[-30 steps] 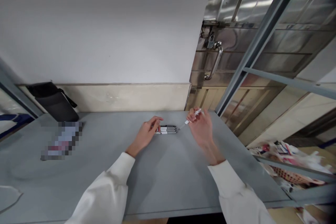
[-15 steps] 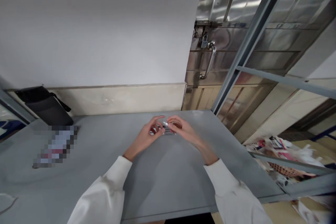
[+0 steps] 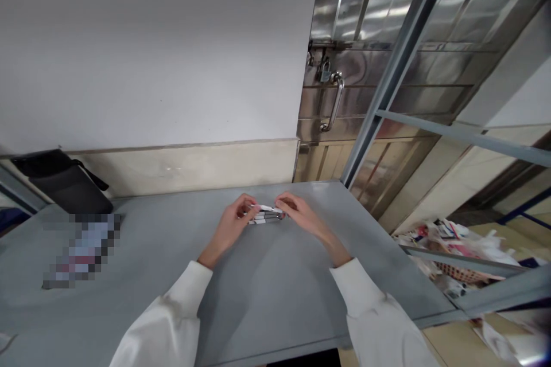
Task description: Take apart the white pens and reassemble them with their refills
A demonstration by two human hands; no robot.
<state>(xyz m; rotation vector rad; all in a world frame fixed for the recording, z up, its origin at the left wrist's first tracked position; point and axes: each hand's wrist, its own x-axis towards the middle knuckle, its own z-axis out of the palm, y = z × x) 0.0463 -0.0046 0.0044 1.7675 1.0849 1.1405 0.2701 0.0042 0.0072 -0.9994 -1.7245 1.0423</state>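
Pens: we see a small row of pens lying side by side on the far middle of the bench.
Bench: gray and flat, with a black bag leaning on the wall at its far left.
Right hand: a second ago we held one pen up and away; now our grip pinches its right end, laid on the row.
Left hand: our grip pinches the row's left end.
Change: the loose pen has joined the others.
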